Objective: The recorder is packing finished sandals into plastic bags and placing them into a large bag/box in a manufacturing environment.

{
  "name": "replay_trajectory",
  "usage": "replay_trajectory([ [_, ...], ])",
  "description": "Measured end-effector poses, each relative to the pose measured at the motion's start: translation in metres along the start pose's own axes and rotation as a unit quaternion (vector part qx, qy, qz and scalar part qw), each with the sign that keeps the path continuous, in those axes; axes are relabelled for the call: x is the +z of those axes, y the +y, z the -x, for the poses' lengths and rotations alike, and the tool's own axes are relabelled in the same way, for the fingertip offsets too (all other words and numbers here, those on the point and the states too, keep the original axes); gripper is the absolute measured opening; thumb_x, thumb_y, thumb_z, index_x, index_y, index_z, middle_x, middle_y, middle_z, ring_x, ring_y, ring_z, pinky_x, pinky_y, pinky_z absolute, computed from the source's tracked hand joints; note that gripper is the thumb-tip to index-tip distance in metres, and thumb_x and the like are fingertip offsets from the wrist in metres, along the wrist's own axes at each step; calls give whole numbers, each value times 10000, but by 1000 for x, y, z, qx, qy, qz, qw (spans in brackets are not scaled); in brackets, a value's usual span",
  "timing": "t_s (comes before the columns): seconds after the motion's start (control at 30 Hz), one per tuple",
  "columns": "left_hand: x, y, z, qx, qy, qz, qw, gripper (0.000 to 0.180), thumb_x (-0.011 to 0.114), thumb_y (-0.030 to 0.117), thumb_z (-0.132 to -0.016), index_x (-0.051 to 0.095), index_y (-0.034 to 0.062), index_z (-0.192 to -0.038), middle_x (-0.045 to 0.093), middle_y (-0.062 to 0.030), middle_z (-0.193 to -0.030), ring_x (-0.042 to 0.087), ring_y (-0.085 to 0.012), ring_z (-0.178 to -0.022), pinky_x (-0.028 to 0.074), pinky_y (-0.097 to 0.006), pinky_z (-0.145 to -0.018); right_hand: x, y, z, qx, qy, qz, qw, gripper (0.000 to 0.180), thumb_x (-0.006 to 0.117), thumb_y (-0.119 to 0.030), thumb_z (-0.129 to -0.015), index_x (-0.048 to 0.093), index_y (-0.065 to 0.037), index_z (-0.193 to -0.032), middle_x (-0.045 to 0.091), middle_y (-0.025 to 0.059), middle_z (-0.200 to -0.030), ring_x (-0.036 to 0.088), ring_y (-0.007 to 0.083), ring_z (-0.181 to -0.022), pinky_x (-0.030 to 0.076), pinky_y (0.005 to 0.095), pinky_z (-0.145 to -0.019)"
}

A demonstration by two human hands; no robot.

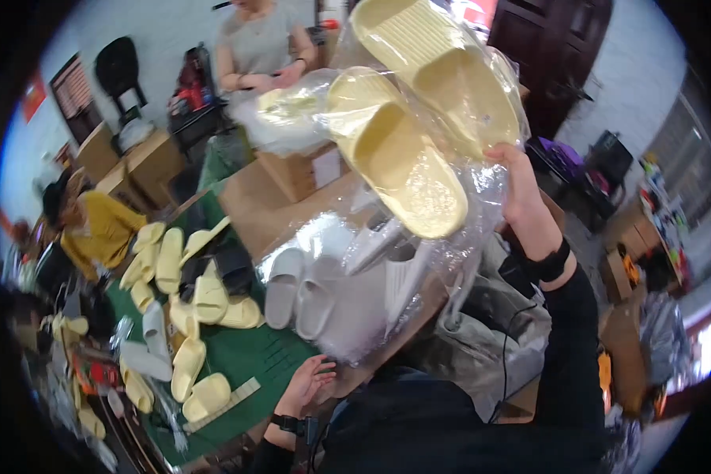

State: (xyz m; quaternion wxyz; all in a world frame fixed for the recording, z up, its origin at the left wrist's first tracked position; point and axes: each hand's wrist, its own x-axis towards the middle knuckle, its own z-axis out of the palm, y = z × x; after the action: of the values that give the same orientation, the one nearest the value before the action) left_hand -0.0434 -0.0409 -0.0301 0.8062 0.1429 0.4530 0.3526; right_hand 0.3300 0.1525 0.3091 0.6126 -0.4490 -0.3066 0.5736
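My right hand (520,189) is raised at the right, its fingers closed on the edge of a clear plastic bag of pale yellow slippers (409,170). Two slippers show through the film, side by side with their open footbeds toward me. Low near the table's front edge, my left hand (308,381) is empty with its fingers apart. Just beyond it lie grey slippers (316,304) in clear plastic, partly covered by the raised bag. Loose yellow slippers (211,296) are scattered on the green tabletop (268,371) to the left.
A ruler-like strip (223,404) lies by the near yellow slipper. Behind the bags stands a cardboard box (296,170). Across the table a person in a grey shirt (261,43) handles another bag; a person in yellow (107,229) is at the left. Grey sheeting (490,340) bulges beside my right arm.
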Motion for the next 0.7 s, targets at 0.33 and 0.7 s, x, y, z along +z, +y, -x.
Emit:
replay_trajectory([
  [0.33,172,-18,-87,43,-218,-473,853,502,582,252,-875,409,-6,-1270,542,-146,-1182,547,-183,-1020,447,-285,-877,-152,-67,82,-88,174,3,981,329,579,-156,-705,517,-9,-993,571,109,-869,592,228,-783,494,343,-741],
  [0.7,312,-149,-212,326,-344,-827,304,848,622,383,-780,190,-44,-1372,475,-227,-1260,444,-363,-1187,300,-415,-1031,-273,-84,173,-162,308,-35,937,268,581,-132,-703,525,-25,-943,557,90,-873,582,199,-784,506,316,-708],
])
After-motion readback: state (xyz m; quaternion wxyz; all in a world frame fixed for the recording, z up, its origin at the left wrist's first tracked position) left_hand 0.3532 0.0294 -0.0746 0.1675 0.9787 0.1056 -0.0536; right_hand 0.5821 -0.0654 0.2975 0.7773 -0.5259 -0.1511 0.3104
